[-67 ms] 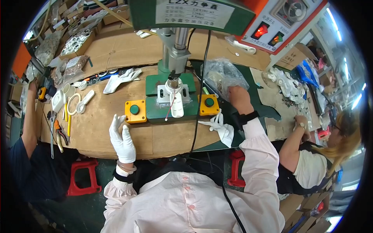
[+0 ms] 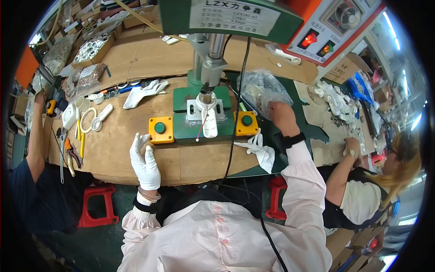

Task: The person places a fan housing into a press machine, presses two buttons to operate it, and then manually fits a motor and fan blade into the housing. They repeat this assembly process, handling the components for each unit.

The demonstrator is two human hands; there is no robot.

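Note:
My left hand (image 2: 145, 164), in a white glove, is held over the table's front edge. Its fingers point up and apart from the thumb, with nothing in them. My bare right hand (image 2: 282, 117) is curled at the near edge of a clear plastic bag (image 2: 265, 86) with small parts inside. Whatever its fingers may hold is hidden. Between my hands stands a green press (image 2: 201, 127). A white plastic handle-shaped part (image 2: 209, 124) sits in its fixture under the ram (image 2: 212, 68), a thin red wire hanging beside it.
Yellow button boxes with green buttons flank the press, left (image 2: 161, 130) and right (image 2: 246, 123). A loose white glove (image 2: 261, 152) lies near my right forearm; another (image 2: 145, 93) lies back left. Pliers (image 2: 72, 152) and white parts lie left. Co-workers sit on both sides. A black cable (image 2: 240, 90) hangs in front.
The whole view has shifted slightly to the right and down. My hands stay in nearly the same places relative to the press and the bag.

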